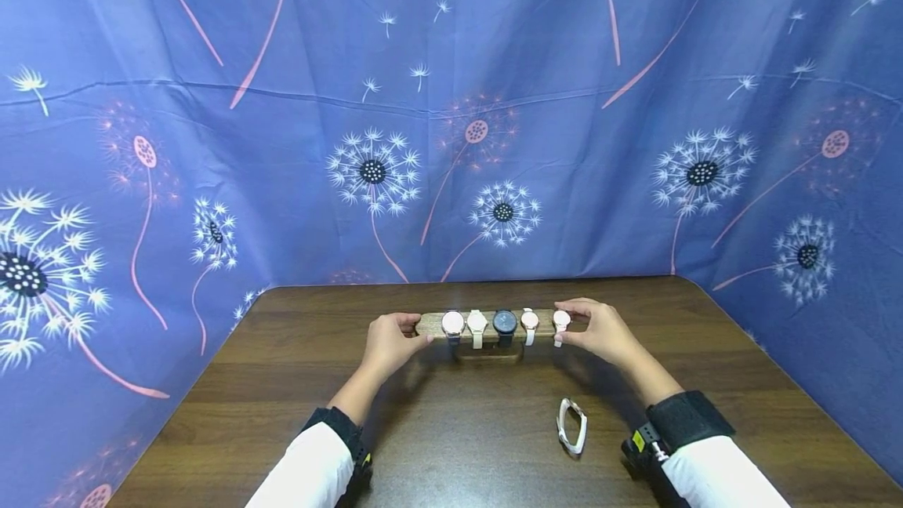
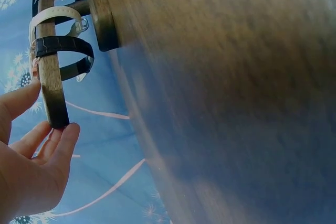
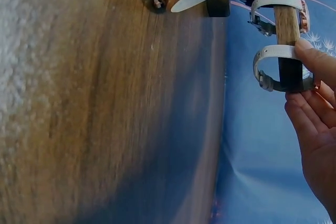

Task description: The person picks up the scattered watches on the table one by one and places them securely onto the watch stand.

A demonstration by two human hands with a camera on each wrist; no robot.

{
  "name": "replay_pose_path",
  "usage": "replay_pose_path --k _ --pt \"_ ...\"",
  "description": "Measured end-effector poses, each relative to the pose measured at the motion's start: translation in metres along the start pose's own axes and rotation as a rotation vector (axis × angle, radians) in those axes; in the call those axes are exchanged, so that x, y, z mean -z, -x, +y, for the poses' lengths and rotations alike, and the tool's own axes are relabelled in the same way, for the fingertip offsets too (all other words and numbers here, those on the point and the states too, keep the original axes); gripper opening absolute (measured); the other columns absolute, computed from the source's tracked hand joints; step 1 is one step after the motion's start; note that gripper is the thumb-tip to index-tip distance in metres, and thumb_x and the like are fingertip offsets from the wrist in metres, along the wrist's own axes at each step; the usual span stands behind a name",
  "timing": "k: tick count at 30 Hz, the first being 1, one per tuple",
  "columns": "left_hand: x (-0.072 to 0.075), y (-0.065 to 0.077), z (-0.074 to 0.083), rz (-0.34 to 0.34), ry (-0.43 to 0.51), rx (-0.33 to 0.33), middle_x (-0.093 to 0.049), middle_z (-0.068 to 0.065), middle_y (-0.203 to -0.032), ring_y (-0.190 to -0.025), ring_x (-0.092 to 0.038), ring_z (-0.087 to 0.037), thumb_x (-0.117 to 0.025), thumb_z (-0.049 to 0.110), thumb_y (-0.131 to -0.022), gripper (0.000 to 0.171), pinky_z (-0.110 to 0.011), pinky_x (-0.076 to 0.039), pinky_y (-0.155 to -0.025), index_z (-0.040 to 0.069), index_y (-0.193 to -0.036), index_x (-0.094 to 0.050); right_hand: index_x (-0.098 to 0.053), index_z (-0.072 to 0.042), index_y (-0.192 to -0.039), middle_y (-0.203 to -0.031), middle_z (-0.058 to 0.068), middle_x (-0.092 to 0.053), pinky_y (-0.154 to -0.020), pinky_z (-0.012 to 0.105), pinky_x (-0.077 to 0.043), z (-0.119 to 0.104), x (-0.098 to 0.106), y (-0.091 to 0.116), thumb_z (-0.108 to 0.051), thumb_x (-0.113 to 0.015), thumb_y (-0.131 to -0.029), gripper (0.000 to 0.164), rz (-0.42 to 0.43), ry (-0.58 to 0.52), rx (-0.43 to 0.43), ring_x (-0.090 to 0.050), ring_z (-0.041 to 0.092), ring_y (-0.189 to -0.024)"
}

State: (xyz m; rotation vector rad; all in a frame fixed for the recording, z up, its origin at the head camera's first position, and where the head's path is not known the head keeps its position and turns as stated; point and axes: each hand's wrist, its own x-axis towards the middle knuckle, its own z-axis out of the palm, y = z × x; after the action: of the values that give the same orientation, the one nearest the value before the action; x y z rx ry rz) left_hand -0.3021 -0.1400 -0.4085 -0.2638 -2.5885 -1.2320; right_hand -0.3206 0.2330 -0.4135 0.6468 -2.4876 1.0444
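A wooden watch stand (image 1: pixel 429 324) with a horizontal bar carries several watches in a row. Among them are a dark-faced watch (image 1: pixel 505 322) in the middle and a white-strapped watch (image 1: pixel 560 321) at the right end. My left hand (image 1: pixel 388 343) holds the bar's left end, thumb on one side and fingertips at the end, beside a black-strapped watch (image 2: pixel 79 51). At the opposite end, my right hand (image 1: pixel 603 332) grips the bar, its thumb close to the end watch's white strap (image 3: pixel 273 52). Below the bar shows the stand's base (image 1: pixel 487 354).
A loose white watch (image 1: pixel 571 426) lies on the brown wooden table (image 1: pixel 466 429), nearer to me and right of the stand. Behind the table hangs a blue cloth (image 1: pixel 303 179) with a dandelion print. Black bands with small devices sit on both wrists.
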Motion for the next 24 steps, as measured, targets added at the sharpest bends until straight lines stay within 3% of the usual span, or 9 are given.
replay_pose_path --k 15,24 --pt "0.0 -0.002 -0.001 0.05 -0.019 -0.037 -0.074 -0.01 -0.09 -0.079 -0.07 -0.022 -0.083 0.017 -0.077 0.032 -0.036 -0.058 -0.069 0.001 -0.104 -0.074 -0.069 0.003 -0.115 -0.114 0.017 -0.068 -0.085 0.044 -0.052 0.005 -0.002 -0.008 -0.009 -0.089 -0.068 0.053 -0.068 0.043 0.038 -0.065 0.032 -0.1" --pt "-0.002 -0.002 -0.001 0.058 -0.035 -0.064 -0.074 -0.009 -0.085 -0.075 -0.07 -0.019 -0.084 0.015 -0.076 0.031 -0.033 -0.058 -0.066 0.0 -0.102 -0.075 -0.067 0.001 -0.12 -0.12 0.018 -0.065 -0.088 0.048 -0.052 -0.001 -0.004 -0.012 -0.01 -0.089 -0.067 0.059 -0.118 0.062 0.033 -0.062 0.034 -0.109"
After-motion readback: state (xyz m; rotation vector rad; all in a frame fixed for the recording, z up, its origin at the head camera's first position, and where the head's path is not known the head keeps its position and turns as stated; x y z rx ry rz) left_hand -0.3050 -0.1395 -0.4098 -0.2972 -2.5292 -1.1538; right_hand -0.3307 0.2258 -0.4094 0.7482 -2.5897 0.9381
